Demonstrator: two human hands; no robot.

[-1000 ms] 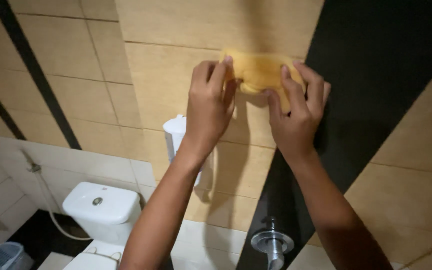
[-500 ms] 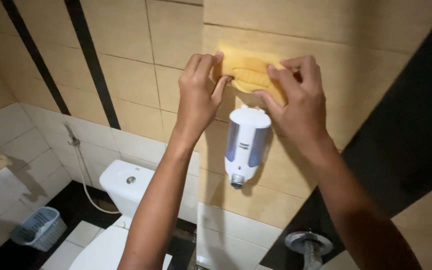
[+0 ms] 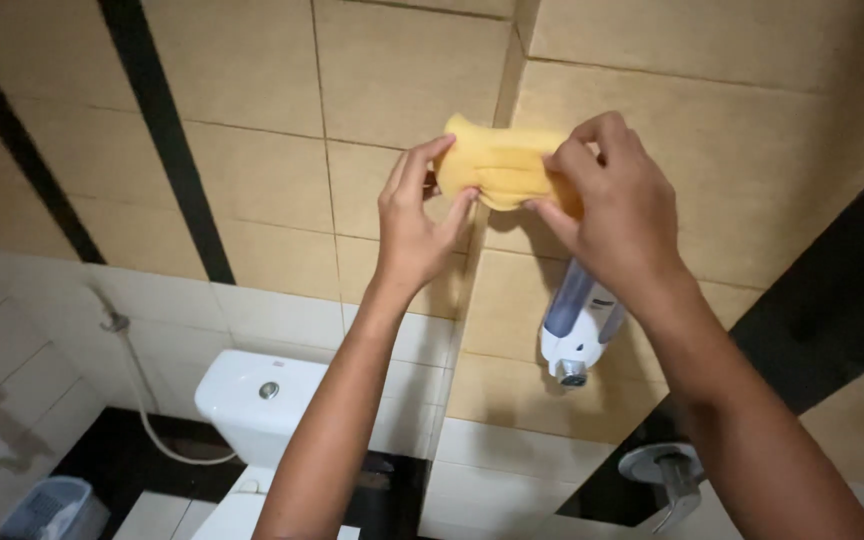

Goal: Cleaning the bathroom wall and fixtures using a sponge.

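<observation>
Head view: one soft yellow folded cloth (image 3: 500, 165), pinched between left hand (image 3: 414, 222) and right hand (image 3: 617, 205), held above one white-and-blue wall soap dispenser (image 3: 577, 330). Below-left of dispenser: one white toilet tank (image 3: 257, 395), one pale bin (image 3: 52, 508). Beige wall tiles (image 3: 242, 60), bathroom.
</observation>
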